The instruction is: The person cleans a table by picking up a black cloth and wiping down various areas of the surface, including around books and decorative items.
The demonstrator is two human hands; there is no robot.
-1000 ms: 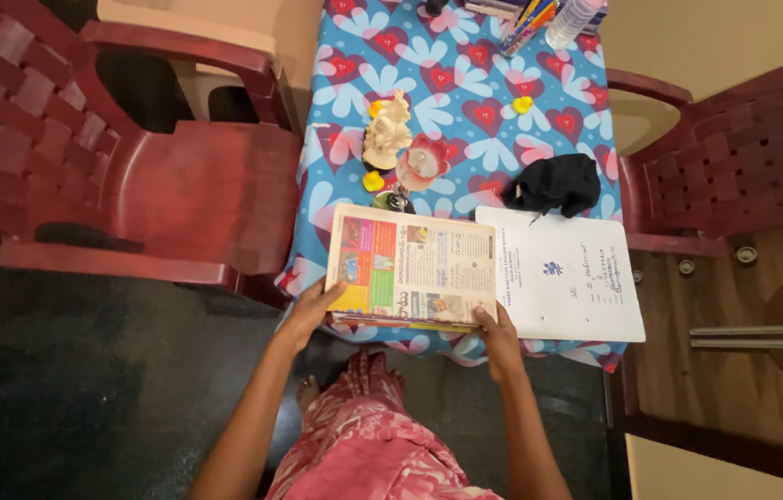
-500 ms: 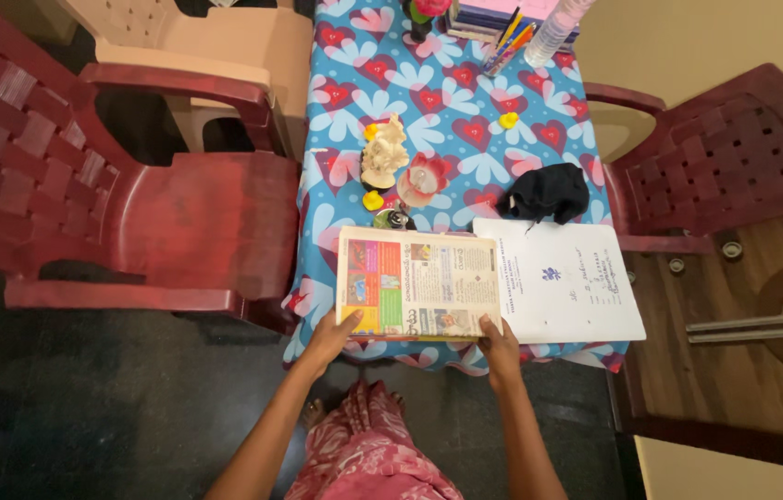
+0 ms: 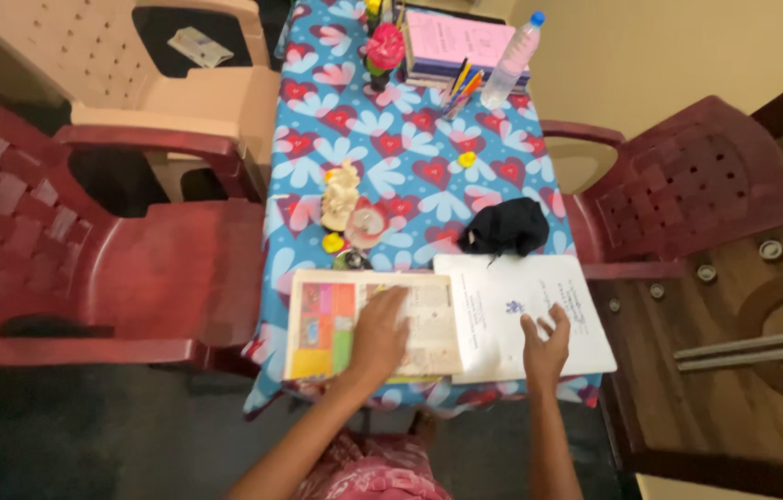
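Here, looking down from my head, my left hand [image 3: 380, 331] lies flat and open, palm down, on the colourful printed book [image 3: 368, 324] at the near edge of the surface [image 3: 410, 139], pressing it so it lies flat and does not slip over the edge toward my lap. My right hand [image 3: 544, 344] is open too, fingers spread and gripping nothing, over the near part of the white paper sheet [image 3: 521, 310] that lies just beside the book on its right, its left edge touching or slightly overlapping it; I cannot tell whether my palm touches the paper. A crumpled black cloth [image 3: 505, 227] rests on the sheet's far edge, weighing it down. Beyond the book stand a small pale figurine [image 3: 342, 196] and little yellow bits; far off are a pink book stack [image 3: 461, 42], pencils and a plastic bottle [image 3: 514, 57]. Dark red chairs [image 3: 86, 268] flank both sides.
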